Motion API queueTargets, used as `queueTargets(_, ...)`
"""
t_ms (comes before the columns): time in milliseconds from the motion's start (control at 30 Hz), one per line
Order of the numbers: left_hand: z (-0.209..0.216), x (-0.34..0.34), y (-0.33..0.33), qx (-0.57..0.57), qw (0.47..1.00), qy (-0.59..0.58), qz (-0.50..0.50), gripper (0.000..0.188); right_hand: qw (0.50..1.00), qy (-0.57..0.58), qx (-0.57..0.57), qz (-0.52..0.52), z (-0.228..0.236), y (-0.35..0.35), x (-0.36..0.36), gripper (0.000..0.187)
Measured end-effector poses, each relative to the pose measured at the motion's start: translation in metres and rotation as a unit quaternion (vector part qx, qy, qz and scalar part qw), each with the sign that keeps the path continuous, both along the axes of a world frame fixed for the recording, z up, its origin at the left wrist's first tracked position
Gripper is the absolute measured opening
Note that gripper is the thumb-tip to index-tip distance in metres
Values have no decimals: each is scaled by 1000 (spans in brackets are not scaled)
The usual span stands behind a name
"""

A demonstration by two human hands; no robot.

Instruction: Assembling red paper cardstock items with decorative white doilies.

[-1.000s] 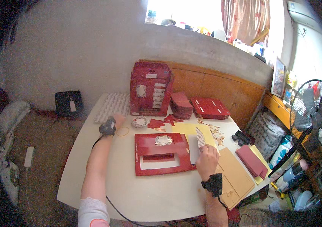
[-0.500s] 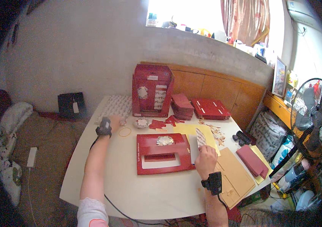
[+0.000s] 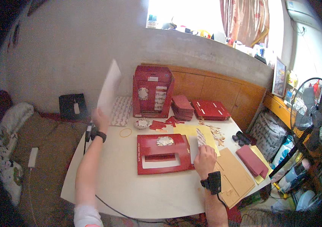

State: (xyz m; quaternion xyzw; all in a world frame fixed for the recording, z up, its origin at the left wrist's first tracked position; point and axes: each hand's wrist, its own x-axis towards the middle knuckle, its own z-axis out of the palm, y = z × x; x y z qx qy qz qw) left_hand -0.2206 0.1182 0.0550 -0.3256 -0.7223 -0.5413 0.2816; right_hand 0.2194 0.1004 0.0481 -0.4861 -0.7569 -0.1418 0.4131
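Note:
My left hand (image 3: 100,122), closed on the lower end of a white paper sheet (image 3: 110,85), holds it upright above the table's far left corner; the sheet is partly smeared by motion. Beneath it lie patterned white sheets (image 3: 121,110). My right hand (image 3: 205,158) is closed on a narrow patterned paper strip (image 3: 200,137), right beside a flat red cardboard sleeve (image 3: 159,169). That sleeve has a rectangular window and a round pale motif, and its right edge lies near my fingers. Fingertips of the right hand are partly hidden.
A red cardboard box (image 3: 152,92) stands at the back. Beside it are a stack of red cards (image 3: 182,108) and red flat sleeves (image 3: 211,109). Nearer are a small patterned stack (image 3: 142,123), yellow paper (image 3: 210,132), tan card (image 3: 235,176) and a fan (image 3: 314,113).
My left hand has lifted a white sheet off the patterned sheets at the far left and moved slightly left. The right hand has stayed in place with the strip.

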Motion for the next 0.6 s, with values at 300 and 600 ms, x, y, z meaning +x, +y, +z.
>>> queueTargets(300, 36, 83, -73, 255, 841, -292, -377, 25, 989, 94, 67, 96, 16, -5, -9, 31)
queueTargets(600, 16, 182, -123, 90, 664, -447, -592, 25, 932, 207, -147, 258, 15, -16, -18, 40)
